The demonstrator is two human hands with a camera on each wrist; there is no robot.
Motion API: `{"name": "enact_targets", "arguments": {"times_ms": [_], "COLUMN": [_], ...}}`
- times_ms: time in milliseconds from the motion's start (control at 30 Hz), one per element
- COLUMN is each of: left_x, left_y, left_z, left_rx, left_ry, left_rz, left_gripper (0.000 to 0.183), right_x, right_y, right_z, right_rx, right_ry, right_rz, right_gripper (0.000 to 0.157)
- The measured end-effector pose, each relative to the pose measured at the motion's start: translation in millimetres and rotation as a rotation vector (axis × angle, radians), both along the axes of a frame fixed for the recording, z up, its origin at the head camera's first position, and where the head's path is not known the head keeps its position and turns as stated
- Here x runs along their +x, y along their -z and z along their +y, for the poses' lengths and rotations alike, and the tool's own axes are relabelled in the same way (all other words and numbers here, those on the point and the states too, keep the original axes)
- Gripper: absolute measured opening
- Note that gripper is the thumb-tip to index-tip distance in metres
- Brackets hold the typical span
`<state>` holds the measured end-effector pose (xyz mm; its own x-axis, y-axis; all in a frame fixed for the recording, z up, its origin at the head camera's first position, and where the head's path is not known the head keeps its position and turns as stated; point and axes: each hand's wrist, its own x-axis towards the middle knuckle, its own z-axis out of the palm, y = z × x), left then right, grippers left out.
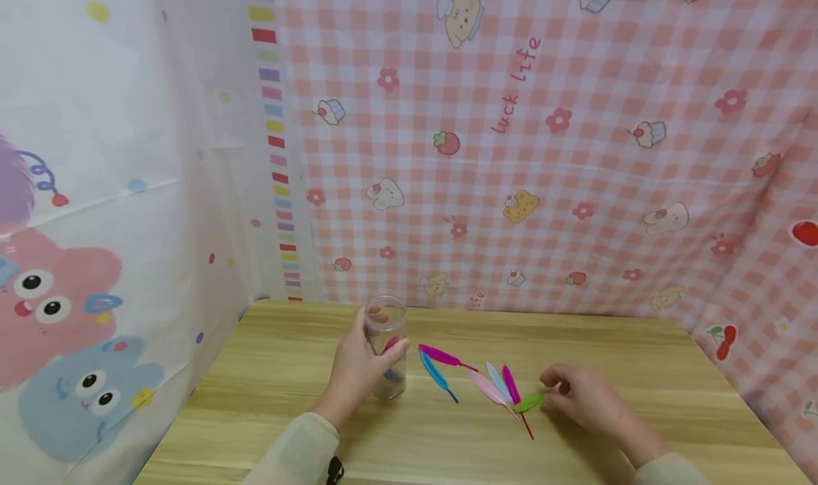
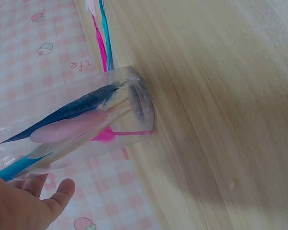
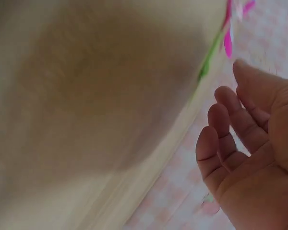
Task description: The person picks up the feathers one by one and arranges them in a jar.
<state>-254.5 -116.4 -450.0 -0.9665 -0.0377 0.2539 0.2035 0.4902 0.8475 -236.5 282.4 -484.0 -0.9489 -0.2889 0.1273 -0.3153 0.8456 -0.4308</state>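
Observation:
My left hand grips a clear plastic jar that stands upright at the middle of the table. Several feathers are inside it; the left wrist view shows a dark blue feather, a pink feather and a magenta one. To the right of the jar lie a blue feather and a magenta feather. Farther right, pink, pale blue and magenta feathers overlap a green feather. Beside the green one is my right hand, fingers loosely bent with nothing between them.
The wood-grain table meets a pink checked cloth along its back edge. A white printed cloth hangs on the left, and more checked cloth hangs on the right.

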Motion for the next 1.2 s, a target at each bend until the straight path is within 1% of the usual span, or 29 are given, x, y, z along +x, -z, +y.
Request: {"name": "enact_targets", "arguments": {"times_ms": [100, 200, 267, 333, 533, 600, 700, 900, 1000, 1067, 1133, 1200], "left_x": [0.0, 0.7, 1.1, 1.3, 0.9, 0.4, 0.1, -0.8, -0.9, -0.8, -0.7, -0.3], "left_y": [0.6, 0.6, 0.5, 0.5, -0.1, 0.1, 0.4, 0.6, 0.7, 0.8, 0.6, 0.2], "left_z": [-0.1, 0.0, -0.1, -0.2, -0.1, -0.4, -0.7, -2.0, -2.2, -2.2, -1.9, -1.8], "left_rx": [-0.004, -0.008, -0.006, -0.008, -0.008, -0.014, -0.026, -0.032, -0.033, -0.031, -0.026, -0.020], "left_ry": [-0.005, 0.001, 0.012, 0.013, -0.009, -0.010, -0.008, -0.011, -0.014, -0.014, -0.010, -0.007], "left_rz": [0.006, 0.017, 0.022, 0.018, 0.009, 0.016, 0.027, 0.033, 0.032, 0.032, 0.029, 0.027], "left_gripper": [0.073, 0.074, 0.075, 0.076, 0.071, 0.071, 0.071, 0.071, 0.071, 0.071, 0.071, 0.072], "right_x": [4.4, 8.2, 10.0, 11.1, 12.4, 12.6, 12.8, 10.4, 9.8, 9.8, 10.3, 11.2], "right_y": [4.9, 9.5, 12.0, 13.8, 13.6, 14.3, 17.2, 23.2, 26.3, 27.2, 24.4, 13.3], "right_z": [-5.7, -12.5, -16.5, -19.9, -28.5, -30.2, -31.6, -35.5, -37.4, -38.5, -40.5, -43.9], "right_rx": [0.105, 0.196, 0.227, 0.248, 0.341, 0.372, 0.390, 0.383, 0.373, 0.330, 0.247, 0.116], "right_ry": [-0.108, -0.172, -0.186, -0.192, -0.177, -0.184, -0.207, -0.245, -0.249, -0.234, -0.185, -0.122], "right_rz": [0.041, 0.133, 0.187, 0.221, 0.240, 0.265, 0.324, 0.424, 0.449, 0.451, 0.406, 0.272], "right_gripper": [0.028, 0.025, 0.021, 0.019, 0.018, 0.016, 0.013, 0.014, 0.018, 0.019, 0.020, 0.015]}}
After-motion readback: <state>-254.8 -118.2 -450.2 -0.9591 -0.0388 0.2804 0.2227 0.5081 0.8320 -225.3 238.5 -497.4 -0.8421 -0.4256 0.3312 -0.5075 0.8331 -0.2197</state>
